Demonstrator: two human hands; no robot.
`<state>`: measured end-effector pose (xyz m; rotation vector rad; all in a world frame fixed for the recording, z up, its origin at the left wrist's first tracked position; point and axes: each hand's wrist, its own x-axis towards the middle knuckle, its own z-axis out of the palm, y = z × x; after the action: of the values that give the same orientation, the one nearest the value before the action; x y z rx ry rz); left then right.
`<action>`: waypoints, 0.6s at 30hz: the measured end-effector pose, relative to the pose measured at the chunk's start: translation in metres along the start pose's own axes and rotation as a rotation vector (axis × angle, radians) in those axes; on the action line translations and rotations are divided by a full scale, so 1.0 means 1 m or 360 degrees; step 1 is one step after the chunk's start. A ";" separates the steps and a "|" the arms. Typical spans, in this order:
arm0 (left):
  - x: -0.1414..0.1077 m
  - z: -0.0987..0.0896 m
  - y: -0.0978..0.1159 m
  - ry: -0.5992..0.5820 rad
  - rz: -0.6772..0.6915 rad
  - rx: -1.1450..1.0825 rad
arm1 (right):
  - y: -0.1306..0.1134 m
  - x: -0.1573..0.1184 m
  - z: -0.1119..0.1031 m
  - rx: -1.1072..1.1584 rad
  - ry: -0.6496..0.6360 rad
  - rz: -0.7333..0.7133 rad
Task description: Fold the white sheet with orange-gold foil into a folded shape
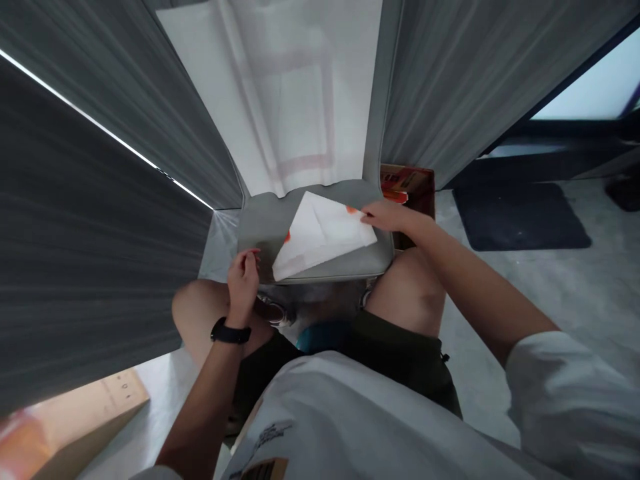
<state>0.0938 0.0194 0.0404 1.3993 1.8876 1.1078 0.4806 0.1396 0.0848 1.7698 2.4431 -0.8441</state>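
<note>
Far left: grey curtain [100, 267], cardboard box [95, 407] on the floor below it, contents not visible. Left hand [243, 283] near the seat's left edge, apart from the paper; fingers narrow, curled, can't tell if they hold anything. Folded white paper [320, 233] lies on the grey seat [257, 223]: peak points at the backrest, long axis slants from near-left corner to far-right, long edge toward the person. Big white sheet [300, 100] covers most of the backrest. Right hand [386, 215] has the paper's right end pinched in its fingers. Brown-red carton [413, 179] beside the seat, partly blocked by the right arm; contents unclear. Dark mat [523, 217] far right.
</note>
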 end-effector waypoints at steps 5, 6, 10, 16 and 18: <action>0.026 0.013 0.006 -0.0036 0.0177 0.0375 | -0.004 0.011 0.009 0.0341 0.0969 -0.0074; 0.029 0.017 0.006 -0.0101 0.0137 0.0409 | -0.005 -0.001 0.021 0.0480 0.1196 -0.0063; 0.031 0.031 0.008 -0.0341 0.0037 0.0525 | -0.023 -0.074 0.091 0.0759 0.1422 0.0087; 0.014 0.052 0.022 -0.0451 -0.0006 0.0568 | -0.094 -0.150 0.173 0.1024 0.1211 0.0172; 0.002 0.059 0.028 -0.0522 -0.0059 0.0559 | -0.109 -0.151 0.184 0.0893 0.1038 -0.0008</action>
<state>0.1549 0.0423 0.0334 1.6112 1.9112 0.5015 0.3844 -0.0948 0.0194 2.5781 2.7527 -1.2000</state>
